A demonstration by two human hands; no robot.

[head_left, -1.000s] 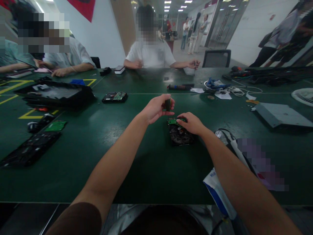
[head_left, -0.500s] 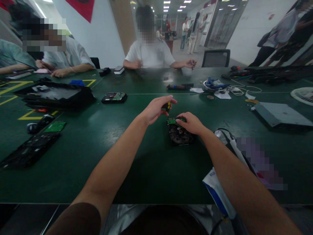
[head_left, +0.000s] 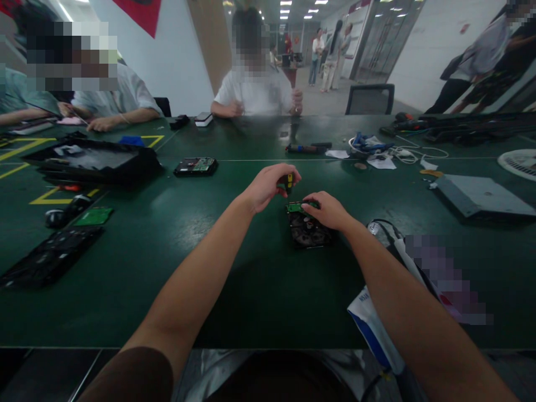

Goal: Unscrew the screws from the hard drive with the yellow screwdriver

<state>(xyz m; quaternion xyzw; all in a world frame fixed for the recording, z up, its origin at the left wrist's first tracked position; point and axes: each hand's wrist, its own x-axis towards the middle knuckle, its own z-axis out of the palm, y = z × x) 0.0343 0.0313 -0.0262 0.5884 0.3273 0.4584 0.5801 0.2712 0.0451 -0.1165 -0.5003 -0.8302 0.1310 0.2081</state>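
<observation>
A black hard drive (head_left: 307, 230) with a green circuit board at its far end lies on the green table (head_left: 234, 279) in front of me. My right hand (head_left: 329, 210) rests on the drive's far end, fingers curled down onto the board. My left hand (head_left: 268, 186) is just left of it and a little higher, closed round the dark, yellow-marked handle of a small screwdriver (head_left: 288, 181) that points down toward the drive's far left corner.
A second hard drive (head_left: 196, 166) lies further left. An opened laptop (head_left: 90, 159), a green board (head_left: 95, 216) and a black panel (head_left: 50, 255) are at left. A grey case (head_left: 481, 195) and cables (head_left: 402, 152) sit right. People sit across the table.
My left hand has closed tighter on the screwdriver and dipped slightly toward the drive. The person opposite has drawn one hand in toward the chest.
</observation>
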